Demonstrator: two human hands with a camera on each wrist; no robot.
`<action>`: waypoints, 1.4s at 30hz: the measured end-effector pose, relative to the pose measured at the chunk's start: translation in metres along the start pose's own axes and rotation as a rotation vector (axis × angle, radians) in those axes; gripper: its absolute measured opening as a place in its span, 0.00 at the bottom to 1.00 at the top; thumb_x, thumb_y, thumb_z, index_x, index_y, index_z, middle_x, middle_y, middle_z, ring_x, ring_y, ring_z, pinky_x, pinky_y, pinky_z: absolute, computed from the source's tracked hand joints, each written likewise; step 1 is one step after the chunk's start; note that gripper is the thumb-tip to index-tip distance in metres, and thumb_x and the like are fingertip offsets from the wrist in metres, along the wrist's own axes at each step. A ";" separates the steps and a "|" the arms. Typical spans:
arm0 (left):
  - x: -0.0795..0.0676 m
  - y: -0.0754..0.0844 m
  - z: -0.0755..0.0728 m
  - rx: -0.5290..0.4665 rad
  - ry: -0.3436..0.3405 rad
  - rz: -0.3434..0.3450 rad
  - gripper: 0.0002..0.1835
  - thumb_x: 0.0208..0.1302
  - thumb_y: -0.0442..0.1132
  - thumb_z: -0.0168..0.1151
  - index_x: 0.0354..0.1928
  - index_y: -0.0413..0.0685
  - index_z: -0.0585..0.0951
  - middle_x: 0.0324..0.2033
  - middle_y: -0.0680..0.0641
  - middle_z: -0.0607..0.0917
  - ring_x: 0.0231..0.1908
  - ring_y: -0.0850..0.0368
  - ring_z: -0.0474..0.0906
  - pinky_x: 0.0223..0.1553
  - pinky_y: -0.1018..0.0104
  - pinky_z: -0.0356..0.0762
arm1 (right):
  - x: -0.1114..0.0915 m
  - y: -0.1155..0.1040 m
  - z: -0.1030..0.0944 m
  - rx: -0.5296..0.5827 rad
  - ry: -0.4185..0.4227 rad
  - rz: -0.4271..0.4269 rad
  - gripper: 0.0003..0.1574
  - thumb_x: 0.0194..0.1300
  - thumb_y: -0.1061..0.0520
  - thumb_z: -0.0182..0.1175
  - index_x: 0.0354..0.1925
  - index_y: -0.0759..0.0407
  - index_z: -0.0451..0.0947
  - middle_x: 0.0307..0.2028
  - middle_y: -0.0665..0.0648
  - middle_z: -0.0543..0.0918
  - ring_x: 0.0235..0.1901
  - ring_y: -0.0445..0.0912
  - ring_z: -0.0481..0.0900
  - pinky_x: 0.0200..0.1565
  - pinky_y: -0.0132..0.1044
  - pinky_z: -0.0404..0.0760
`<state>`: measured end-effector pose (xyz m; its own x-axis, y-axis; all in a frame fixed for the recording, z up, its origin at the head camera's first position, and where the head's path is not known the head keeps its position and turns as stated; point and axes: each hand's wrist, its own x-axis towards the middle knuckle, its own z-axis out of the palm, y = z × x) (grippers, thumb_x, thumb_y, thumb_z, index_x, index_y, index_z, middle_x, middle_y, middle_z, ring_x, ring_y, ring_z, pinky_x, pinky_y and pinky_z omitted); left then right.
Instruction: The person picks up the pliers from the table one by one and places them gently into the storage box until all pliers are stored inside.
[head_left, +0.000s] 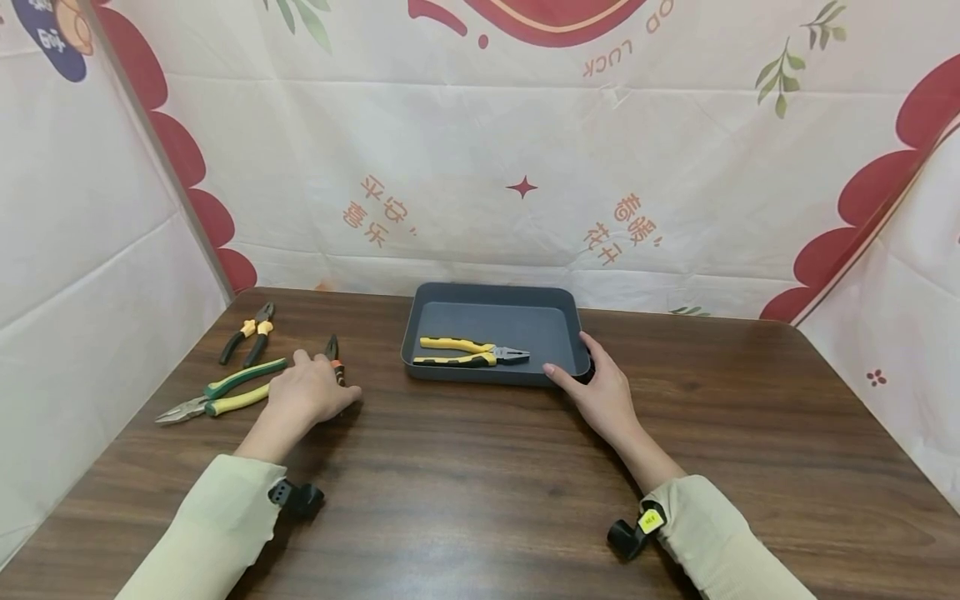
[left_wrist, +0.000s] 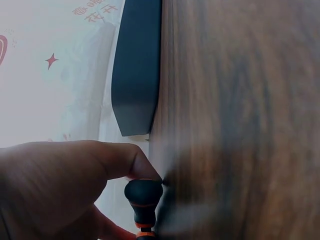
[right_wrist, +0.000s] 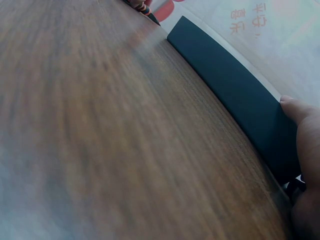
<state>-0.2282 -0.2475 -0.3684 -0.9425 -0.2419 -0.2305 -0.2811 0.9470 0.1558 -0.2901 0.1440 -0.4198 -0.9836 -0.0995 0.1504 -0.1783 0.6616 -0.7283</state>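
Note:
My left hand [head_left: 309, 392] holds a pair of pliers [head_left: 333, 348] with black and orange handles at the left of the table. In the left wrist view my thumb lies against a dark handle end [left_wrist: 143, 195]; the other fingers are mostly hidden. My right hand [head_left: 602, 393] grips the near right corner of a dark grey tray [head_left: 491, 293], thumb over the rim. Something small and black [right_wrist: 296, 185] shows by that hand, its kind unclear. Inside the tray lie yellow-and-black combination pliers [head_left: 472, 353], jaws pointing right.
Green-and-yellow long-nose pliers [head_left: 217, 396] lie left of my left hand. Farther back are pliers with black and yellow handles [head_left: 257, 335]. A printed white cloth [head_left: 480, 150] stands behind the wooden table [head_left: 480, 483] and along its sides.

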 end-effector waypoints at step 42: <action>0.014 -0.020 -0.014 -0.302 0.053 0.115 0.37 0.61 0.54 0.60 0.58 0.28 0.67 0.50 0.29 0.71 0.40 0.42 0.73 0.34 0.60 0.75 | 0.000 0.002 0.001 -0.005 0.007 -0.006 0.60 0.64 0.28 0.62 0.80 0.51 0.50 0.78 0.63 0.58 0.76 0.62 0.58 0.71 0.64 0.63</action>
<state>-0.2382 -0.2732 -0.3613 -0.9770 -0.1555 -0.1462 -0.2061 0.8649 0.4576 -0.2901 0.1444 -0.4220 -0.9823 -0.0982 0.1597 -0.1842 0.6647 -0.7241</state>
